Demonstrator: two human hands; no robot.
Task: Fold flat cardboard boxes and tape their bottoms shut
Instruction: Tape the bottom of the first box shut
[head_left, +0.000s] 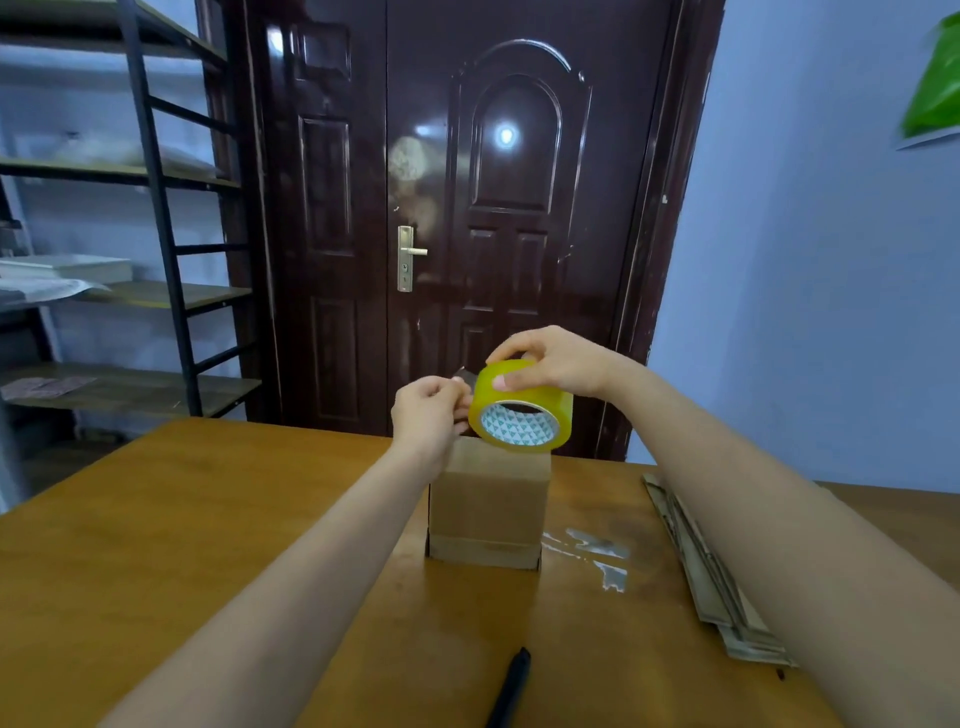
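A black pen (511, 686) lies nearest me, and beyond it, above the folded box (488, 506) mid-table, my right hand (556, 364) grips the light, stiff tape roll (521, 404) by its rim while my left hand (431, 415) pinches its thin, sticky free end

Dark brown panelled door (467, 218), glossy, closed, with a brass lever handle (410, 254) near its centre; light glare shows on the arched panel. Left of the door: open metal-framed shelving (156, 208) with wooden boards carrying pale, blurred items. Right of the door: plain bluish-white wall (810, 286). In front of the door: orange-brown wooden surface (182, 545).
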